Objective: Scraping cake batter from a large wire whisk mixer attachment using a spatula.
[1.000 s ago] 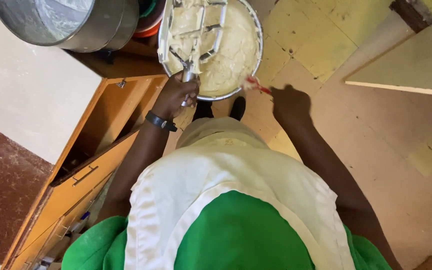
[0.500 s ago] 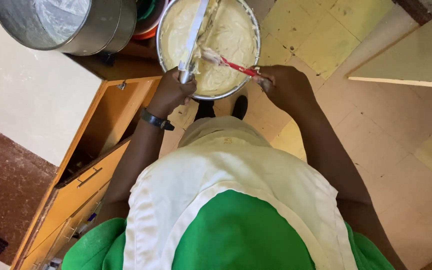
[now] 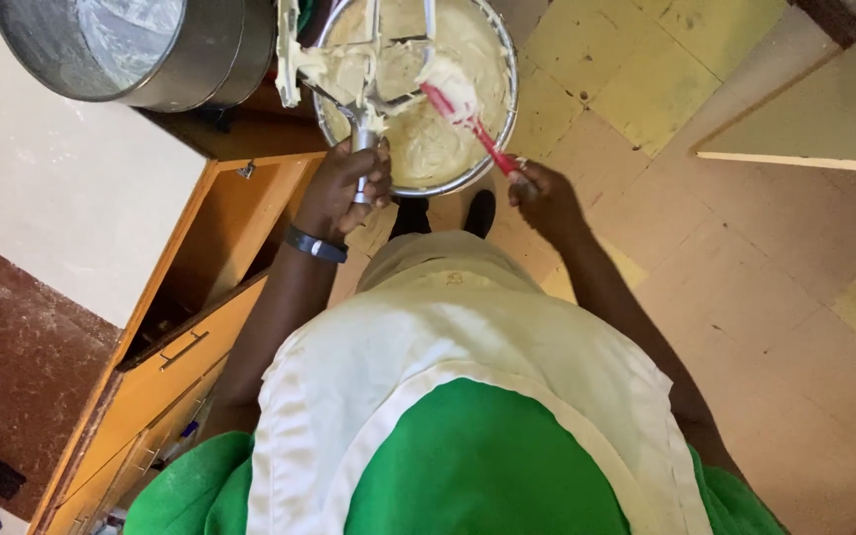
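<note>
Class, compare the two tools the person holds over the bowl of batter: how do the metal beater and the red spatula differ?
The metal beater is a silver open frame; the red spatula is a slim red stick with one flat blade. The left hand grips the beater by its shaft; the right hand holds the spatula's end. Both carry pale batter over the bowl.

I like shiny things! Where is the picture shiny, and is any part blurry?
In the head view, glare shines on the round silver metal pot and the silver mixing bowl's rim; the left hand, right hand and red spatula look fairly sharp; the edges bend slightly.
</note>
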